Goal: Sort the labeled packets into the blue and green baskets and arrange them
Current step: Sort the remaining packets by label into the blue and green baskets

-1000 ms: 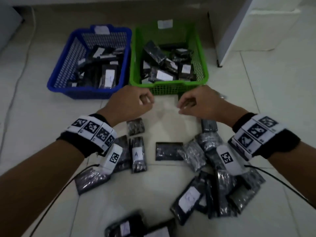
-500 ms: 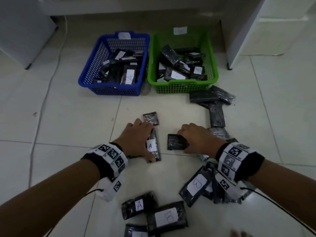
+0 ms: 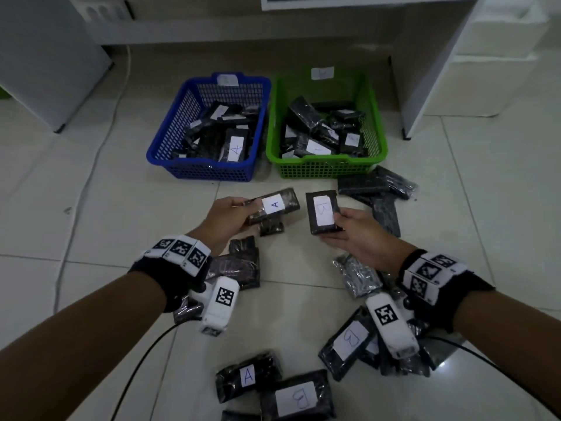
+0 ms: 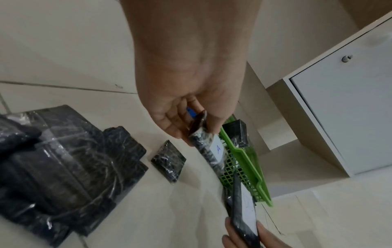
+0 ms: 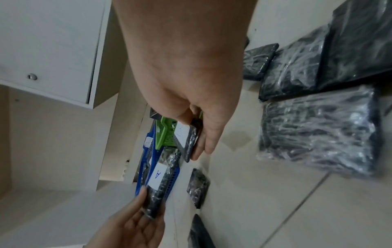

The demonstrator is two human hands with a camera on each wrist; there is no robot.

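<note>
At about 11 o'clock on the floor (image 3: 91, 223) stood the blue basket (image 3: 170, 138), already holding a heap of black packets, one showing an "A" label. Just beside it, at 1 o'clock, the green basket (image 3: 378, 138) was likewise part-filled with packets, their labels too blurred to read.

Nearer the person, the left hand (image 3: 226, 221) had its fingers and thumb curled round the end of the packet labeled A (image 3: 274, 205), lifted clear of the floor in front of the blue basket. Just to its right, the right hand (image 3: 356, 235) pinched the packet labeled B (image 3: 322, 212) by its near end, held up facing the green basket. The two packets were close but apart.

Judging by the piles, the sorting looked roughly half done. Plenty remained loose: a dark cluster of packets (image 3: 239, 265) at 8 o'clock under the left wrist, an "A" and a "B" packet at 6 o'clock, a larger pile (image 3: 349, 344) at 4 o'clock and a few more (image 3: 382, 189) at 2 o'clock beside the green basket. The baskets' contents lay jumbled, so arranging seemed still to come.
</note>
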